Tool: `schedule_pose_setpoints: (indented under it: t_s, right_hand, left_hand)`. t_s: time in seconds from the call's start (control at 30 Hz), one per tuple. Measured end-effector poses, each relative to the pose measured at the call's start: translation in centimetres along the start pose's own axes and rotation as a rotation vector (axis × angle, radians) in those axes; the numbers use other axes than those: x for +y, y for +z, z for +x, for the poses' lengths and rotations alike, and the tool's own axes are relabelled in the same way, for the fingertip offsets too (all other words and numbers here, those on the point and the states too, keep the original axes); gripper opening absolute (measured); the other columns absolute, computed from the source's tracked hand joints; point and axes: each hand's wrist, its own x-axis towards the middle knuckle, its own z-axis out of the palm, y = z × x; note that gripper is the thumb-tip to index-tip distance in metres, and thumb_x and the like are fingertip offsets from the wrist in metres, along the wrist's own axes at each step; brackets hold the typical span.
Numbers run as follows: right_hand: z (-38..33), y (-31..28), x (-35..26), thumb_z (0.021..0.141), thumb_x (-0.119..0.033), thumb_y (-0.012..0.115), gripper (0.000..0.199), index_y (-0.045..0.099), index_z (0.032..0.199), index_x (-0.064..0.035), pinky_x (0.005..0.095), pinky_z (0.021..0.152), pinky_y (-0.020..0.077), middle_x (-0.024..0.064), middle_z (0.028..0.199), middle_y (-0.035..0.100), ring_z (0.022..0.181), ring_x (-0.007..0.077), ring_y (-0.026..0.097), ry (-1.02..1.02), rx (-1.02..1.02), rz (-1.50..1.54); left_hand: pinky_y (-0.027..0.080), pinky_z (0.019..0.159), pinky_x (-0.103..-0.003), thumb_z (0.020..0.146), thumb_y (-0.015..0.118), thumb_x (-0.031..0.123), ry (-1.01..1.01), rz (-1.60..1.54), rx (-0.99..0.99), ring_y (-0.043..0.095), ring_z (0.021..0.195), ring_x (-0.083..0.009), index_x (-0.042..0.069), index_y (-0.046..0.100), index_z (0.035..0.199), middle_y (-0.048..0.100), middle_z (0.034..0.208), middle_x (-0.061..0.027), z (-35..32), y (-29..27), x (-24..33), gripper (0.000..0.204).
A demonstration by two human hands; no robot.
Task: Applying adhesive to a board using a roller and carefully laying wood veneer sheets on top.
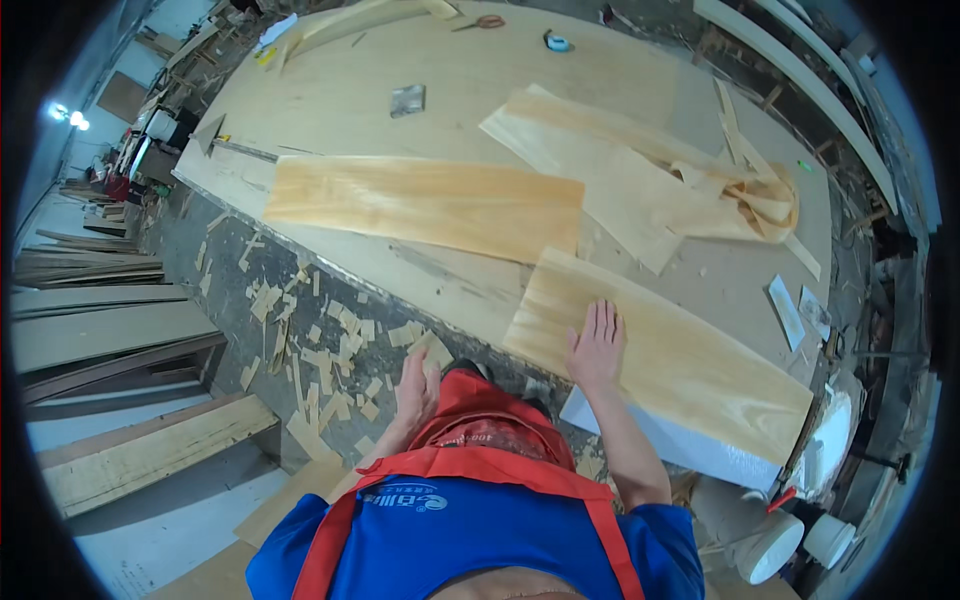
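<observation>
My right hand [598, 345] lies flat, fingers stretched out, on a pale wood veneer sheet [690, 375] along the near edge of the worktable. Over the floor in front of the table, my left hand [418, 388] has its fingers curled around a small tan piece of veneer [432, 349]; their grip on it is partly hidden. A second, longer veneer sheet [420, 203] lies flat farther left on the table, its right end close to the first sheet. White sheet material [700, 445] shows beneath the near side of the sheet under my right hand.
Crumpled veneer offcuts [650, 190] cover the table's right part. Scissors [480, 22], a tape measure [557, 41], a grey flat block [408, 100] and a square [235, 146] lie on it. Veneer scraps [330, 350] litter the floor; stacked boards [110, 320] stand left, buckets [775, 550] at lower right.
</observation>
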Motion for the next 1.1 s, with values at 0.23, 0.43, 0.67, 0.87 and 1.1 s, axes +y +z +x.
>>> schedule_pose_setpoints:
  t_s: [0.23, 0.43, 0.67, 0.87, 1.1]
  right_hand:
    - [-0.4, -0.2, -0.8, 0.098, -0.031, 0.057, 0.069, 0.037, 0.152, 0.006, 0.0559, 0.126, 0.0188, 0.0233, 0.161, 0.036, 0.152, 0.04, 0.027, 0.078, 0.021, -0.093]
    - [0.9, 0.7, -4.9, 0.096, -0.026, 0.058, 0.063, 0.042, 0.147, 0.0069, 0.0574, 0.124, 0.0222, 0.0267, 0.153, 0.043, 0.149, 0.0432, 0.032, 0.274, 0.149, -0.12]
    - [8.8, 2.6, -17.9, 0.092, -0.017, 0.062, 0.06, 0.044, 0.145, 0.0049, 0.0556, 0.116, 0.0335, 0.0285, 0.144, 0.049, 0.137, 0.0469, 0.044, 0.356, 0.309, 0.145]
    - [14.6, 2.2, -23.3, 0.096, -0.022, 0.061, 0.058, 0.046, 0.144, 0.0044, 0.055, 0.115, 0.0346, 0.0259, 0.144, 0.051, 0.137, 0.0437, 0.046, 0.323, 0.308, 0.229]
    - [18.2, 2.1, -22.2, 0.099, -0.028, 0.059, 0.053, 0.05, 0.141, 0.0027, 0.0512, 0.113, 0.0388, 0.0238, 0.144, 0.053, 0.136, 0.0408, 0.048, 0.412, 0.243, 0.227]
  left_hand:
    - [0.043, 0.109, -0.045, 0.103, 0.057, 0.021, 0.092, -0.061, -0.134, 0.055, 0.126, -0.0433, -0.005, 0.049, 0.14, 0.056, 0.135, -0.0288, 11.1, -2.3, -0.4, 0.046]
    - [0.045, 0.108, -0.045, 0.104, 0.057, 0.022, 0.184, -0.052, -0.18, 0.055, 0.126, -0.0424, -0.006, 0.049, 0.14, 0.055, 0.136, -0.028, 20.7, -9.2, -7.4, 0.047]
    - [0.048, 0.104, -0.041, 0.108, 0.053, 0.022, 0.004, -0.108, -0.177, 0.058, 0.126, -0.0303, -0.005, 0.05, 0.142, 0.058, 0.137, -0.0226, 34.2, -16.8, -13.0, 0.044]
    - [0.046, 0.106, -0.039, 0.109, 0.053, 0.026, 0.074, -0.155, -0.157, 0.058, 0.126, -0.0289, -0.005, 0.05, 0.142, 0.059, 0.137, -0.0229, 40.7, -17.6, -14.0, 0.045]
    - [0.043, 0.11, -0.041, 0.109, 0.05, 0.03, 0.152, -0.121, -0.256, 0.057, 0.128, -0.0356, -0.01, 0.054, 0.137, 0.06, 0.135, -0.026, 40.7, -13.3, -12.3, 0.049]
